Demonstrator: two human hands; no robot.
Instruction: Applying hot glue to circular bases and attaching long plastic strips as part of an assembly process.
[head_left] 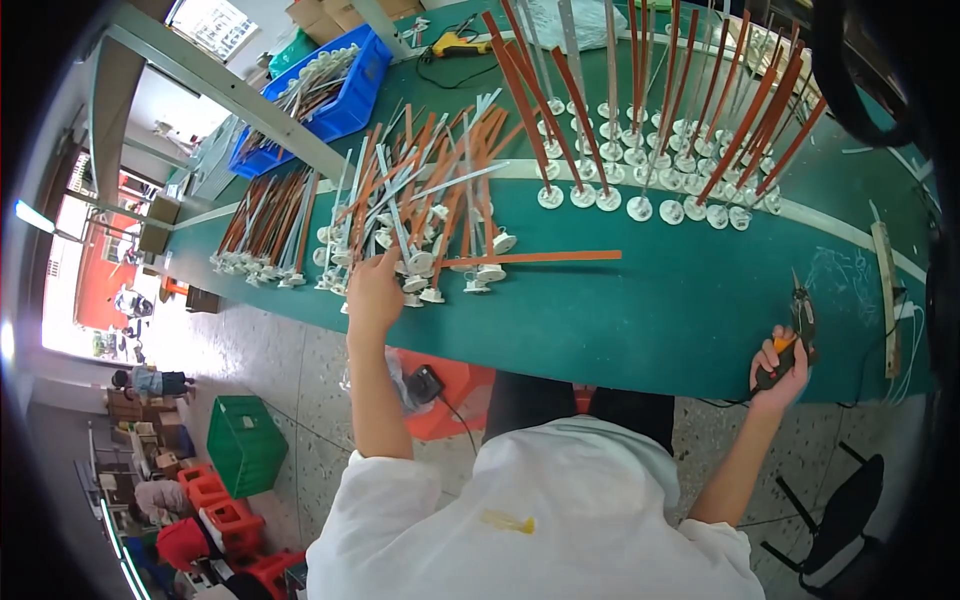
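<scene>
Left hand (375, 288) (grip unclear) among likely light, bendable strips (400, 185), best taken by white bases (420, 263); right hand (782, 366) closed round tool (803, 318).

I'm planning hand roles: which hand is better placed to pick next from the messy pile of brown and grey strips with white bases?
Left, I'd judge: the left hand is at the pile, while the right hand, farther off, holds a dark pointed hand tool.

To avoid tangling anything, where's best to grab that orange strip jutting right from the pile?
Probably pinch the strip near its right end, coming from the right: that end juts clear over the table, while its left end meets the crowded pile.
</scene>
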